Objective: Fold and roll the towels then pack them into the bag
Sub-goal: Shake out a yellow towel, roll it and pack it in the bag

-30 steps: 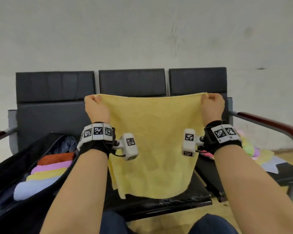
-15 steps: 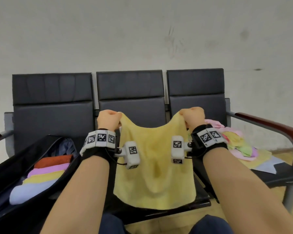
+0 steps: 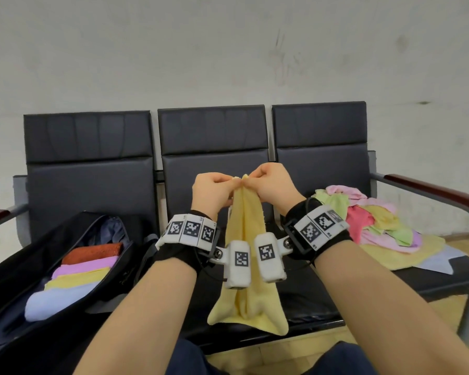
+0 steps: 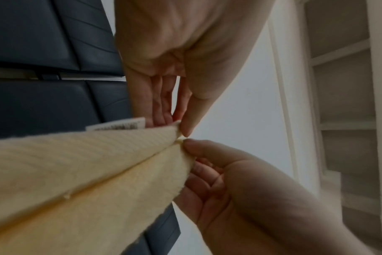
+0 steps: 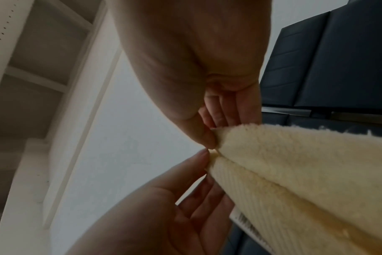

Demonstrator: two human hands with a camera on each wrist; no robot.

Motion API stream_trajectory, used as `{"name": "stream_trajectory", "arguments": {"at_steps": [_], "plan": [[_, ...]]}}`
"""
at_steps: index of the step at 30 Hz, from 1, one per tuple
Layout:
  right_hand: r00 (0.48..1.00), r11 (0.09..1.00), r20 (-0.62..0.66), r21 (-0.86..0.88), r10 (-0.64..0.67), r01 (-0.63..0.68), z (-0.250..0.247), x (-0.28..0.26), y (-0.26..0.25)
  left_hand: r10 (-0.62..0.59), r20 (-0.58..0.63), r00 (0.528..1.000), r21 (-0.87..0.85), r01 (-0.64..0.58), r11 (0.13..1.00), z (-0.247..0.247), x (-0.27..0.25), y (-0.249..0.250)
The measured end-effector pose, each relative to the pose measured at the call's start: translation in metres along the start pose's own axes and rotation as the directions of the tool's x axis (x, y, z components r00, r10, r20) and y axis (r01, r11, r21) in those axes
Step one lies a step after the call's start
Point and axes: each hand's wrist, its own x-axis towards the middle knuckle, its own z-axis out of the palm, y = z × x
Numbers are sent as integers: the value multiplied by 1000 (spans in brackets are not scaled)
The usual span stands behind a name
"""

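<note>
Both arms reach forward, bare from elbow to wrist. Each wrist wears a black band with white blocks that have black-and-white square marks on them. A small white box hangs off the inner side of each band, and the two boxes are almost touching.

The left hand [image 3: 213, 192] and the right hand [image 3: 275, 185] are lifted up and brought close together, side by side, with the fingertips meeting at the top. Each hand pinches a corner of the yellow towel [image 3: 244, 255] between its thumb and its fingers. The other fingers of each hand are loosely bent. The backs of both hands face the head camera.
</note>
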Motion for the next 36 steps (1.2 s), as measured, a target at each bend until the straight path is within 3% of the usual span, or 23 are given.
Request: {"name": "stream_trajectory", "arguments": {"at_steps": [9,15,21,30,36], "plan": [[997,998,69,57,32,-36,3,-1,1,-19,62,998,-30,21,999,0,0,2],[976,968,210,227,63,-112,-6,-12,-4,-8,112,994,-63,15,998,-2,2,2],[902,875,430,421,39,-239,-16,-17,-5,58,143,988,76,-69,995,-2,6,-1],[908,873,409,408,86,-267,-21,-13,-3,110,160,981,202,-141,969,-5,9,0],[950,994,305,69,59,-84,-14,-8,12,50,204,978,-20,-47,999,-15,7,6]]}}
